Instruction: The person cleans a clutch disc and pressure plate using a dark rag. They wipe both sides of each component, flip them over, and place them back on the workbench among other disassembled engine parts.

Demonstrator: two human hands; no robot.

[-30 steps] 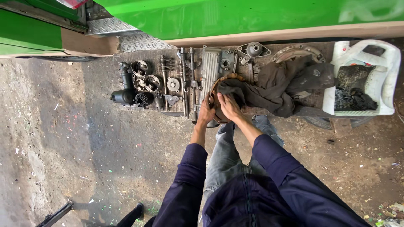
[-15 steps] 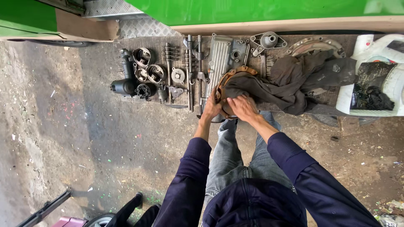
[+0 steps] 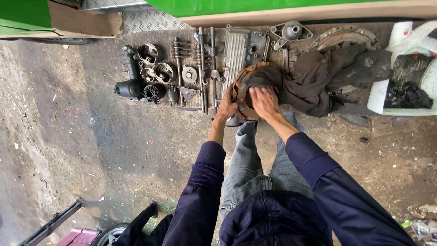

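Ground [image 3: 68,136] of rough, oil-stained concrete fills most of the head view, with a green vehicle body [image 3: 273,5] running along the top edge. Against it lies a flat mat [image 3: 159,38] carrying rows of engine parts. A white plastic tub [image 3: 400,68] with dark contents sits at the far right end of the mat. A large brown rag [image 3: 318,77] sprawls just left of the tub, one end draped over a rusty round metal plate [image 3: 241,91] at the mat's near edge. A ribbed grey cover [image 3: 235,52] lies just behind that plate, long shafts [image 3: 202,68] stand beside it, and piston-like rings [image 3: 157,64] and a black cylinder [image 3: 129,86] lie further left.

The left hand [image 3: 226,108] has its grip closed on the plate's near-left rim, fingers curled over the edge. The right hand [image 3: 264,101] lies flat with fingers spread, pressing the rag against the plate's face; whether it clasps the cloth cannot be told. Both arms wear dark blue sleeves [image 3: 318,168].
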